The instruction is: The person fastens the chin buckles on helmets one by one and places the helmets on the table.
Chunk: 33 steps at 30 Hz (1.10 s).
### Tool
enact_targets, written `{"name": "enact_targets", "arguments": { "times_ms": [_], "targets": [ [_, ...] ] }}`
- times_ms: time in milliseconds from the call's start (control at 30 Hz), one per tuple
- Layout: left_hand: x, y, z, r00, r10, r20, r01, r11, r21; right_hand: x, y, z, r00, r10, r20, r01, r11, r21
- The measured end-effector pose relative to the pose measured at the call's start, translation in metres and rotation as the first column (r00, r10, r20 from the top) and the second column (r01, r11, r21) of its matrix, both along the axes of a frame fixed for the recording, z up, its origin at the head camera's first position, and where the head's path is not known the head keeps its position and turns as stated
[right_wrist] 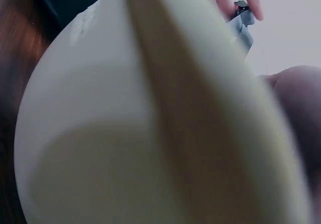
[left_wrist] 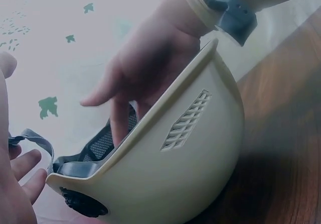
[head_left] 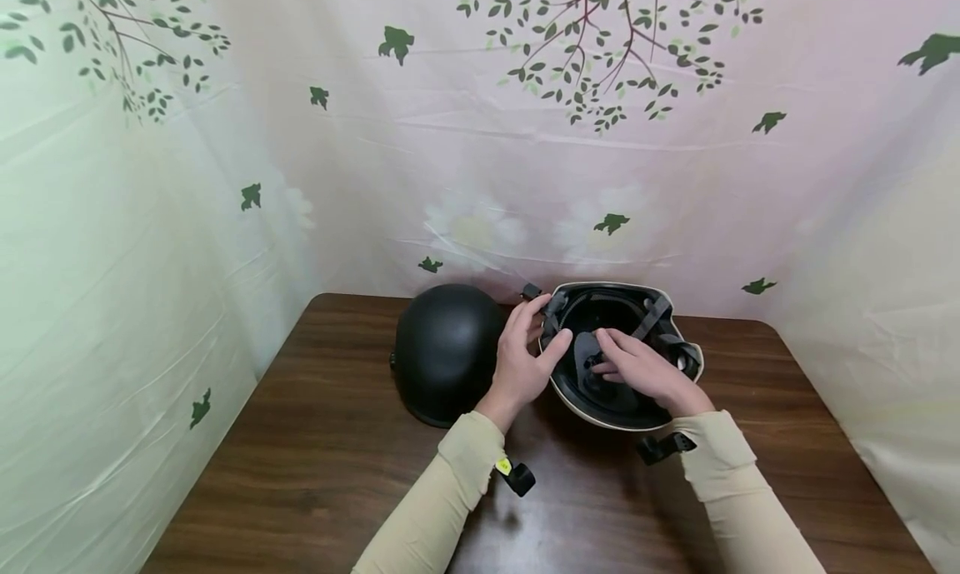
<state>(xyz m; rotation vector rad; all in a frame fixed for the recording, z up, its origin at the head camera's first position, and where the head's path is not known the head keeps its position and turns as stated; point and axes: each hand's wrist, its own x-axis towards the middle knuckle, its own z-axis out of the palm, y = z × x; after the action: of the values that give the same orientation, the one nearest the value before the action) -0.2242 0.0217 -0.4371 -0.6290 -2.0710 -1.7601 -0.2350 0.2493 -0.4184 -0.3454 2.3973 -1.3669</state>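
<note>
A cream helmet (left_wrist: 150,169) with a black inside lies upside down on the table, its opening facing up. My left hand (head_left: 521,361) is at its left rim, thumb apart from the fingers, fingertips near the grey chin strap (left_wrist: 37,136) and its black buckle (head_left: 530,291). Into the hollow reaches my right hand (head_left: 645,370), fingers extended downward by a grey pad (head_left: 585,353), thumb sticking out free. The tips of its lower fingers are hidden behind the rim in the left wrist view. A slotted vent (left_wrist: 185,121) and a black side piece (left_wrist: 83,202) mark the shell.
Just left of the cream helmet, a black helmet (head_left: 450,349) sits dome up on the brown wooden table (head_left: 300,474). Behind the table hangs a pale cloth (head_left: 360,199) printed with leaves and birds. Each wrist carries a small black camera mount (head_left: 517,478).
</note>
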Motion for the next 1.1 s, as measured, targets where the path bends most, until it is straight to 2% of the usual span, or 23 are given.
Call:
{"name": "enact_targets", "arguments": {
  "times_ms": [100, 233, 600, 733, 833, 967, 1100],
  "targets": [
    [0.000, 0.000, 0.001, 1.000, -0.004, 0.007, 0.004, 1.000, 0.002, 0.000, -0.001, -0.003, 0.996, -0.017, 0.088, 0.021, 0.999, -0.049],
    [0.000, 0.001, 0.001, 1.000, -0.013, 0.010, 0.013, 1.000, 0.009, 0.000, -0.003, -0.007, 0.991, -0.037, 0.128, 0.046, 0.997, -0.069],
    [-0.001, 0.004, 0.006, 1.000, -0.027, 0.015, 0.026, 0.998, 0.051, -0.002, -0.006, -0.002, 0.992, -0.118, 0.046, 0.118, 0.993, -0.005],
    [-0.001, 0.006, 0.009, 1.000, -0.022, 0.014, 0.022, 0.999, 0.050, 0.000, -0.008, 0.002, 0.990, -0.139, -0.002, 0.139, 0.990, 0.031],
    [-0.002, 0.008, 0.010, 1.000, -0.021, 0.012, 0.020, 0.999, 0.046, 0.002, -0.008, 0.004, 0.987, -0.134, -0.084, 0.142, 0.986, 0.086],
    [-0.001, 0.009, 0.010, 1.000, -0.016, 0.005, 0.015, 0.999, 0.042, 0.004, -0.008, 0.005, 0.965, -0.144, -0.218, 0.179, 0.972, 0.150],
    [-0.001, 0.010, 0.010, 1.000, -0.002, -0.005, 0.002, 1.000, 0.030, 0.005, -0.005, 0.005, 0.941, -0.168, -0.292, 0.222, 0.961, 0.162]
  ]
}}
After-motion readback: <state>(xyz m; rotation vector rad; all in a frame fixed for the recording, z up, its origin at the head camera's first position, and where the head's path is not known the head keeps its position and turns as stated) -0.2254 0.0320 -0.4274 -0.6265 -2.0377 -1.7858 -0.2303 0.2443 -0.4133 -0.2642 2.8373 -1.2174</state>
